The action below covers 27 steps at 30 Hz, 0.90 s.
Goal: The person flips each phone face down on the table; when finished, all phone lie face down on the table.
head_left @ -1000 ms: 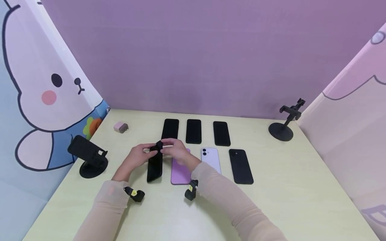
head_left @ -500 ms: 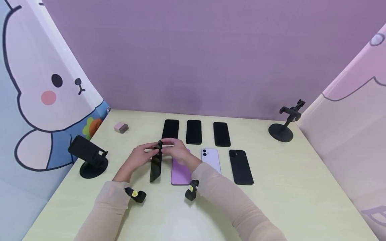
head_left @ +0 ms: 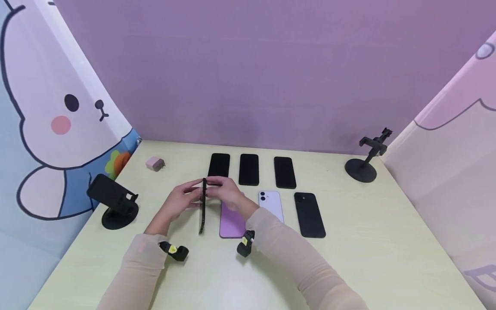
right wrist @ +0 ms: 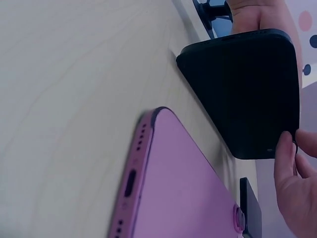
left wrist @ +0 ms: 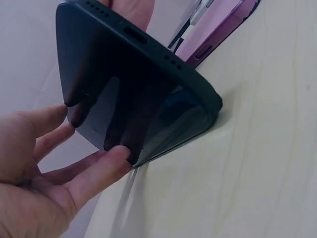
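Note:
A black phone [head_left: 203, 211] stands on its long edge on the table, its screen facing left. My left hand [head_left: 179, 202] holds it near the far end, fingertips against the screen and edge. From the other side, my right hand [head_left: 229, 193] grips the far upper corner; in the right wrist view its fingers [right wrist: 285, 158] pinch that corner. The left wrist view shows the phone's dark screen [left wrist: 133, 94] and port end close up. Right of it lies a purple phone [head_left: 232, 221], back up, partly hidden under my right hand.
A lilac phone [head_left: 272, 206] and a black phone [head_left: 310, 215] lie back up to the right. Three dark phones, including the middle one [head_left: 249, 169], lie in the back row. Black stands [head_left: 116, 200] [head_left: 361, 169] flank the table, and a pink charger [head_left: 155, 163] sits back left.
The black phone has turned from lying tilted with its screen showing to standing upright on its long edge. Both hands have stayed at its far end, and the other phones have not moved.

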Each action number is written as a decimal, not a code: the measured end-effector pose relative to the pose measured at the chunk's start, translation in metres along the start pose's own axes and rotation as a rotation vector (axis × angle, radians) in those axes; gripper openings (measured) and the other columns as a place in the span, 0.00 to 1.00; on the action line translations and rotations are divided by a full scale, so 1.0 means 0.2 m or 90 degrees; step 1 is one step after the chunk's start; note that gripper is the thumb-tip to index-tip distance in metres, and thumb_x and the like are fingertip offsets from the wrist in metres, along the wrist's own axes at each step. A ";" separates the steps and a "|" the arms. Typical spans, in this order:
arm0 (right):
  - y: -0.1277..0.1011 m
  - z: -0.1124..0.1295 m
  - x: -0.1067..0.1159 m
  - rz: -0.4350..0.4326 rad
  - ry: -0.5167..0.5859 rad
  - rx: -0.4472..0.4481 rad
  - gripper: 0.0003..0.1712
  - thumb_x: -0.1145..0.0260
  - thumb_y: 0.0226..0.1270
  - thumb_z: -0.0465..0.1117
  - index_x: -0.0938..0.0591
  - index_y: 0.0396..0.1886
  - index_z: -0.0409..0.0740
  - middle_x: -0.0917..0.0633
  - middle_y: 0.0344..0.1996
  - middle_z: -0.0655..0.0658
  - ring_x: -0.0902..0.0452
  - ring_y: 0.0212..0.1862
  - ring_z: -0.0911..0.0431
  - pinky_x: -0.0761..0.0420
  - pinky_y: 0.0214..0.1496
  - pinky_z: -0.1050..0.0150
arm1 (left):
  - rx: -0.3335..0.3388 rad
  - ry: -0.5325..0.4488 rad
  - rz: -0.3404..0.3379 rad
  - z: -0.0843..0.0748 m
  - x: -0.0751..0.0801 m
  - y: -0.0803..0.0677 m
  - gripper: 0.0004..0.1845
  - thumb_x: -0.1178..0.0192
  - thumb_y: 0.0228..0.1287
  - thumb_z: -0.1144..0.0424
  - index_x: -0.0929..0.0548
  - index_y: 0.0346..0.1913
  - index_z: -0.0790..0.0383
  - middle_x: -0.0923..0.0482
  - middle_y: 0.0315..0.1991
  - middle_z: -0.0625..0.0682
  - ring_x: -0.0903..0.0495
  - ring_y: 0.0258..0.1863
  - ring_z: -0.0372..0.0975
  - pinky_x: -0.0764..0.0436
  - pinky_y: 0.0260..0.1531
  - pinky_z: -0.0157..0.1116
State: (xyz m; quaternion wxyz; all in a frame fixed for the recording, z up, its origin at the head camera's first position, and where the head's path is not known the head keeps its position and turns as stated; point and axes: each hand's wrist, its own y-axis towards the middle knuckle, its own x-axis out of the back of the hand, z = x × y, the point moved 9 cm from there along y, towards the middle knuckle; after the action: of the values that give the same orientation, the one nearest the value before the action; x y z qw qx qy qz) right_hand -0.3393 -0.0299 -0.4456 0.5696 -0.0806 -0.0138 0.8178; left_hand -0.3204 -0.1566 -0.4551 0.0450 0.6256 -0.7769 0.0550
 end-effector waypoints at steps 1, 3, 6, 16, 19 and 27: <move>0.00 0.00 0.00 0.000 0.000 -0.001 0.27 0.39 0.60 0.17 0.25 0.61 0.29 0.21 0.52 0.38 0.19 0.45 0.50 0.19 0.48 0.60 | 0.002 -0.002 -0.005 0.00 0.00 0.00 0.25 0.48 0.74 0.69 0.35 0.71 0.70 0.30 0.57 0.76 0.19 0.45 0.52 0.18 0.42 0.45; 0.00 0.00 -0.01 -0.001 -0.002 -0.002 0.28 0.39 0.60 0.17 0.25 0.61 0.29 0.21 0.53 0.38 0.19 0.45 0.50 0.19 0.47 0.59 | 0.005 -0.005 -0.015 0.00 0.01 0.00 0.24 0.48 0.74 0.70 0.35 0.70 0.71 0.29 0.57 0.76 0.18 0.44 0.50 0.18 0.43 0.44; 0.00 -0.01 -0.01 0.002 -0.004 -0.006 0.28 0.39 0.60 0.18 0.26 0.62 0.29 0.21 0.54 0.37 0.19 0.46 0.49 0.18 0.47 0.59 | 0.015 -0.012 -0.029 -0.01 0.02 -0.01 0.24 0.49 0.74 0.70 0.34 0.70 0.72 0.29 0.56 0.75 0.18 0.43 0.48 0.19 0.44 0.43; 0.00 -0.01 -0.04 0.011 -0.004 -0.013 0.28 0.40 0.62 0.18 0.29 0.64 0.28 0.23 0.55 0.36 0.21 0.52 0.44 0.19 0.49 0.57 | 0.024 -0.038 -0.045 -0.01 0.02 -0.01 0.24 0.47 0.74 0.68 0.34 0.69 0.73 0.29 0.57 0.73 0.18 0.44 0.42 0.20 0.46 0.42; 0.01 -0.02 -0.05 0.018 -0.004 -0.021 0.30 0.40 0.63 0.18 0.30 0.65 0.28 0.23 0.54 0.36 0.22 0.53 0.44 0.19 0.49 0.57 | 0.016 -0.050 -0.039 -0.02 0.02 -0.01 0.25 0.45 0.72 0.69 0.34 0.68 0.74 0.30 0.57 0.74 0.19 0.45 0.42 0.20 0.46 0.41; 0.02 -0.02 -0.07 0.019 -0.024 -0.019 0.29 0.39 0.62 0.19 0.29 0.64 0.28 0.23 0.52 0.35 0.20 0.51 0.44 0.19 0.48 0.58 | 0.002 -0.019 -0.048 -0.04 0.04 -0.02 0.27 0.44 0.70 0.71 0.35 0.69 0.75 0.31 0.58 0.76 0.20 0.47 0.47 0.19 0.44 0.40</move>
State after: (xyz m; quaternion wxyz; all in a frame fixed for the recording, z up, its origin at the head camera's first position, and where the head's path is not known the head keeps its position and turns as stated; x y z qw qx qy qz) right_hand -0.3366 -0.0449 -0.4491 0.5554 -0.0743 -0.0357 0.8275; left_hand -0.3184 -0.1633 -0.4452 0.0343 0.6553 -0.7532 0.0450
